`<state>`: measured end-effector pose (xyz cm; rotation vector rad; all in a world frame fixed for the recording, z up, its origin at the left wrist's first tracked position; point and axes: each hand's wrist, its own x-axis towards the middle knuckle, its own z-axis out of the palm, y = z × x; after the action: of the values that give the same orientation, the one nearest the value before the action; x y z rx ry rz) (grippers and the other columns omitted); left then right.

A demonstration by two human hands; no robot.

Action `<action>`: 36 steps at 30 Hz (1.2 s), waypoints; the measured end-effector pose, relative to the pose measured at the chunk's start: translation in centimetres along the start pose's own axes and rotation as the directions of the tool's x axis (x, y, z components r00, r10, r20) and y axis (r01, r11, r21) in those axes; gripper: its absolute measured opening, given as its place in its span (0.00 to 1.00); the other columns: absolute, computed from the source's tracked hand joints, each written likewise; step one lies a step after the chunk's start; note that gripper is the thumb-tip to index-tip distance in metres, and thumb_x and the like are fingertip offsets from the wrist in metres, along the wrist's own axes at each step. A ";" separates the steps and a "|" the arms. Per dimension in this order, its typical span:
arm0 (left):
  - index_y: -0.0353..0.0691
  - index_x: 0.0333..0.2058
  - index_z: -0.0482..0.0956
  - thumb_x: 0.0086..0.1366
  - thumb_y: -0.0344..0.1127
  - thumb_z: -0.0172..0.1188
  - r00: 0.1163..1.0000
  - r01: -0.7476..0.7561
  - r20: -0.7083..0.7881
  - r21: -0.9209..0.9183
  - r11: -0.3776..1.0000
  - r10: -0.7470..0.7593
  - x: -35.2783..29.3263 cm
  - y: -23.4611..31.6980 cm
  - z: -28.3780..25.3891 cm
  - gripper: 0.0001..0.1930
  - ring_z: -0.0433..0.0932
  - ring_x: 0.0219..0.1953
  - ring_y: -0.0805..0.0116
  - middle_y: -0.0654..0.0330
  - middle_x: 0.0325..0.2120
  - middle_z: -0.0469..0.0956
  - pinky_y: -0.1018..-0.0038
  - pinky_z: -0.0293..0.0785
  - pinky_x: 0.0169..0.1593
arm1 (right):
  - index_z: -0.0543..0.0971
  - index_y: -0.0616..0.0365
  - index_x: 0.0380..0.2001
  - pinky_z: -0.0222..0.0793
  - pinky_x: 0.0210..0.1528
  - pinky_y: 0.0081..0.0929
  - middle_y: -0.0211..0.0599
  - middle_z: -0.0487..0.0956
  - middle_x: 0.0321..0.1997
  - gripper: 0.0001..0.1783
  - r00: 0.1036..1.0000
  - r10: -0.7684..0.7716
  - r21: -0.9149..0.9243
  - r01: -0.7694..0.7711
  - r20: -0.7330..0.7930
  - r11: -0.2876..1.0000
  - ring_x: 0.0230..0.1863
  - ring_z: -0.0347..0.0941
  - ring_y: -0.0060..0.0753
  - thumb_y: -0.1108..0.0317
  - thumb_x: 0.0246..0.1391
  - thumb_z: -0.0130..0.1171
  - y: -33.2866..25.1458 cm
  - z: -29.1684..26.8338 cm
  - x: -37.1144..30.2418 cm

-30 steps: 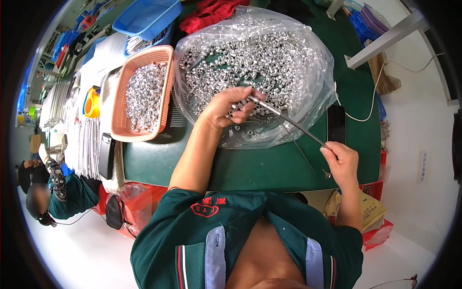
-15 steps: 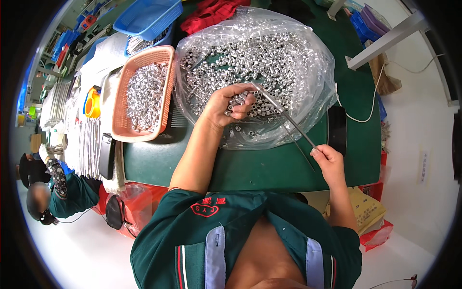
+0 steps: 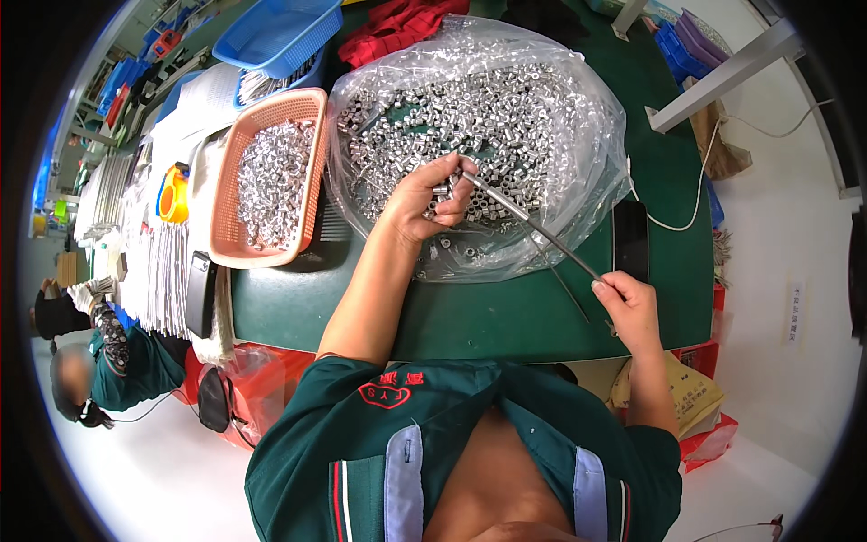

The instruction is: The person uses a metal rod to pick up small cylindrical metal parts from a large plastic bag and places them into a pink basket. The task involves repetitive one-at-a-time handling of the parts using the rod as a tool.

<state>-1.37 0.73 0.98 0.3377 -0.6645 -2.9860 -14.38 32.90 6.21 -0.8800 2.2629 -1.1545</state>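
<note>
Right hand (image 3: 631, 310) had a thin metal rod (image 3: 562, 246) pinched near its end, angled over a plastic bag (image 3: 591, 212) on the counter (image 3: 289, 307). Left hand (image 3: 417, 206) was curled round some metal sleeves (image 3: 442, 191) by the rod's tip.

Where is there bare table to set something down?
The green table is bare below the peach basket, beside the left forearm, and below the clear bag, between that forearm and the thin rod. It's crowded with metal pieces in the bag and white bundles left of the basket.
</note>
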 end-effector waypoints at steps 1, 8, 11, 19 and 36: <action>0.37 0.38 0.72 0.69 0.41 0.47 1.000 -0.011 -0.018 0.027 1.000 0.012 0.0 -0.1 0.2 0.13 0.56 0.13 0.78 0.62 0.21 0.69 0.83 0.48 0.14 | 0.76 0.64 0.25 0.54 0.20 0.18 0.27 0.67 0.14 0.08 0.999 -0.037 -0.030 0.037 -0.013 0.999 0.18 0.58 0.14 0.71 0.52 0.61 0.0 -0.1 0.1; 0.38 0.41 0.73 0.70 0.44 0.47 0.992 -0.021 -0.123 0.154 0.988 0.041 0.1 -0.4 0.8 0.15 0.56 0.13 0.79 0.62 0.18 0.67 0.83 0.48 0.15 | 0.77 0.60 0.25 0.59 0.20 0.26 0.36 0.72 0.17 0.08 0.959 -0.273 -0.368 0.226 -0.079 0.902 0.16 0.66 0.33 0.67 0.50 0.61 -2.6 -0.8 0.1; 0.38 0.43 0.73 0.70 0.45 0.47 0.989 0.009 -0.149 0.128 0.992 0.010 0.1 -0.5 0.6 0.16 0.56 0.13 0.78 0.62 0.19 0.67 0.83 0.48 0.15 | 0.77 0.60 0.25 0.60 0.20 0.27 0.37 0.72 0.17 0.08 0.951 -0.297 -0.393 0.242 -0.085 0.887 0.16 0.67 0.35 0.67 0.50 0.61 -2.9 -0.9 0.1; 0.38 0.44 0.73 0.70 0.45 0.48 0.997 -0.014 -0.083 -0.107 0.994 0.005 0.3 -1.1 1.0 0.16 0.56 0.15 0.78 0.62 0.20 0.67 0.83 0.50 0.16 | 0.77 0.62 0.27 0.59 0.21 0.24 0.36 0.70 0.16 0.07 0.994 -0.067 -0.118 0.057 -0.085 0.991 0.16 0.64 0.27 0.68 0.52 0.60 -0.8 0.5 -0.6; 0.28 0.52 0.68 0.70 0.48 0.41 0.995 0.066 -0.074 0.038 0.997 -0.063 0.1 -0.3 1.3 0.26 0.56 0.15 0.79 0.61 0.23 0.67 0.83 0.49 0.16 | 0.78 0.65 0.29 0.54 0.21 0.16 0.23 0.66 0.15 0.07 0.998 -0.019 0.065 0.023 -0.059 0.998 0.20 0.58 0.10 0.70 0.55 0.59 0.0 2.6 0.2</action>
<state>-1.80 1.55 1.97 0.4771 -0.7207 -3.0069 -12.88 31.38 4.79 -0.8569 2.2527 -1.2726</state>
